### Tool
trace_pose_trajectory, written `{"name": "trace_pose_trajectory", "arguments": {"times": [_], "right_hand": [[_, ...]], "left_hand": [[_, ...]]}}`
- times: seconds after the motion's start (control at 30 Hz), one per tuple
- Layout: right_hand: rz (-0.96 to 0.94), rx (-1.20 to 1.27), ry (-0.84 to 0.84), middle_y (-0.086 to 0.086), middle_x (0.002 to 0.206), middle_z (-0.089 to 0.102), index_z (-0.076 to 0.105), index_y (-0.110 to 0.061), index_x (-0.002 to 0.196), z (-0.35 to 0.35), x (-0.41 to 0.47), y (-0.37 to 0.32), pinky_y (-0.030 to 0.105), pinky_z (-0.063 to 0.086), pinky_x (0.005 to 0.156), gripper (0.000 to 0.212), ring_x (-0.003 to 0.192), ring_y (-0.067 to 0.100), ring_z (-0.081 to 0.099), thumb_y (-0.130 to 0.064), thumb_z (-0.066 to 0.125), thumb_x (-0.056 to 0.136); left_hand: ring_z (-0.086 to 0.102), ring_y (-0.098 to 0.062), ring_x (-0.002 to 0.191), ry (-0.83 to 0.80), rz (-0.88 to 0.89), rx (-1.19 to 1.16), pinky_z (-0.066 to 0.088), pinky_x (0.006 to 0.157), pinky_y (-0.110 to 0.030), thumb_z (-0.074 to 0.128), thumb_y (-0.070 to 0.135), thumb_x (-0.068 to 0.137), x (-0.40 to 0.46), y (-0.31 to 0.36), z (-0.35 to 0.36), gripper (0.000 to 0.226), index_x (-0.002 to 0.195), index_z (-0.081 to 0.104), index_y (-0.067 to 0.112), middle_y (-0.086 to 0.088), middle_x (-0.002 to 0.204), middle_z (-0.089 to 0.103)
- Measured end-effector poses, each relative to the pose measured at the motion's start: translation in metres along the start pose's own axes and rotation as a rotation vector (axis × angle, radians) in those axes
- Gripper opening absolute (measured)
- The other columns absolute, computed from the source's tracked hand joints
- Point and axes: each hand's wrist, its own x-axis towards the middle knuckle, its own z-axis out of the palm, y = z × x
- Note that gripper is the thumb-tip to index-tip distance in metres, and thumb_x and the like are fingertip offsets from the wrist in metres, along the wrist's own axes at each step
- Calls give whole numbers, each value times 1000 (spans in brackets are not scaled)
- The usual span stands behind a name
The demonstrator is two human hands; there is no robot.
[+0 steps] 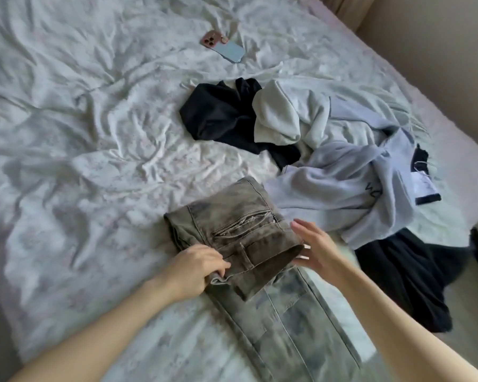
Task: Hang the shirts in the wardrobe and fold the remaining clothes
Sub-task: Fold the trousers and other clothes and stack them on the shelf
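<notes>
Grey washed jeans [232, 227] lie on the bed, their upper part folded over the legs [295, 326], which stretch toward me. My left hand [196, 267] pinches the folded edge at the jeans' near left side. My right hand [315, 244] has its fingers straight and touches the right end of the fold. Beyond lies a heap of loose clothes: a black garment [218, 117], a pale green hooded top [284, 117] and a light blue sweatshirt [340, 186]. Another black garment [406, 274] hangs over the bed's right edge.
A rumpled white floral sheet [80, 133] covers the bed. A phone [224, 46] with a pink camera block lies near the far side. The bed's right edge [439, 128] runs along a beige wall and floor.
</notes>
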Motion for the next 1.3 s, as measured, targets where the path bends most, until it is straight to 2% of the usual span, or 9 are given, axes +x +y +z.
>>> {"name": "trace_pose_trajectory", "arguments": {"times": [0.1, 0.27, 0.4, 0.53, 0.63, 0.73, 0.87, 1.0, 1.3], "right_hand": [[-32, -216, 208, 15, 106, 60, 49, -6, 124, 10, 5, 38, 39, 53, 73, 37, 90, 25, 59, -14, 59, 90], [-679, -911, 625, 18, 129, 48, 45, -10, 134, 35, 4, 60, 45, 38, 96, 47, 117, 34, 47, -14, 51, 87], [-784, -1532, 209, 5, 158, 9, 13, -36, 148, 39, 15, 83, 60, 4, 111, 56, 144, 29, 1, -42, 33, 96], [-571, -1698, 37, -9, 147, -30, -22, -44, 137, 22, 41, 90, 56, -14, 109, 56, 141, 20, -22, -54, 14, 95], [-612, -1656, 37, -9, 154, -12, 9, -39, 147, 23, 40, 83, 55, -12, 111, 53, 145, 19, -4, -48, 21, 96], [-788, -1508, 230, 7, 128, 57, 58, -15, 112, 37, 35, 56, 46, 15, 112, 32, 118, 25, 54, -30, 37, 94], [-921, -1535, 254, 8, 117, 52, 48, -13, 120, 65, 54, 1, 39, 33, 92, 36, 108, 27, 49, -32, 47, 90], [-832, -1820, -99, 2, 151, 17, 12, -26, 146, 88, 89, -40, 46, 19, 108, 82, 137, 23, 20, -41, 62, 83], [-476, -2034, -342, 6, 132, 41, 28, -17, 139, 108, 112, -84, 50, 28, 103, 75, 123, 25, 37, -19, 70, 77]], "left_hand": [[44, -9, 127, -261, -131, 23, 27, 107, -19, 54, 4, 69, -7, 2, 11, 40, 102, 68, 21, 10, 128, 58], [41, -22, 131, 85, -258, 108, 21, 110, -48, 49, 28, 68, 0, 12, 23, 59, 126, 59, 22, -2, 139, 49], [-26, -14, 138, -70, -530, 141, -20, 109, -45, 19, 53, 91, 11, 6, 49, 61, 143, -8, 36, 6, 155, -14], [-32, -17, 137, -301, -464, 193, -24, 107, -51, 10, 58, 94, 20, 0, 59, 61, 147, -9, 35, 10, 153, -21], [-37, -16, 133, -450, -340, 180, -29, 105, -48, 7, 59, 94, 6, -1, 48, 61, 148, -2, 33, 15, 150, -21], [-12, -12, 143, -439, -265, 8, -15, 115, -41, 18, 49, 99, -18, 8, 36, 53, 144, 32, 27, 12, 154, 12], [52, -28, 118, 262, -387, 87, 43, 97, -50, 54, 19, 86, -13, -11, 10, 35, 118, 64, 9, -9, 121, 61], [25, -27, 137, -183, -829, 110, 26, 107, -44, 62, 51, 81, 19, -61, -14, 87, 148, 13, 24, -4, 154, 20], [57, -19, 106, -345, -895, -320, 48, 88, -35, 81, 44, 64, 39, -91, -31, 77, 129, 49, 19, -1, 122, 59]]}}
